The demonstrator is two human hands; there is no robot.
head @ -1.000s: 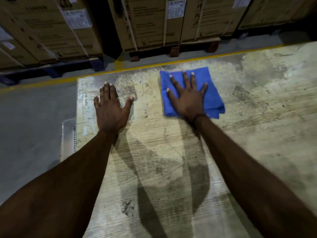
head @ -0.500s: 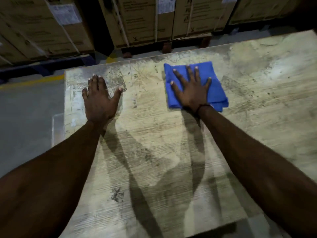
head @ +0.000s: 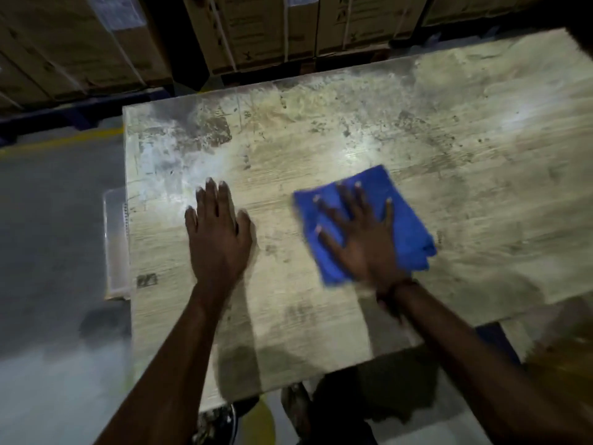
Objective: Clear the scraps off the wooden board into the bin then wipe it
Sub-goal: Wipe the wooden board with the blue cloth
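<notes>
A worn, stained wooden board fills the middle of the view. My right hand lies flat with spread fingers on a folded blue cloth, pressing it onto the board right of centre. My left hand rests flat on the bare board near its left side, fingers straight. I see no scraps on the board's surface. Motion blur softens the cloth and both hands.
A clear plastic container sits against the board's left edge, partly hidden under it. Stacked cardboard boxes on pallets line the far side. Grey floor with a yellow line lies to the left. The board's near edge is just in front of my feet.
My right hand has dragged the blue cloth toward me, from near the far edge to the board's middle. My left hand has slid nearer too. The view has tilted down.
</notes>
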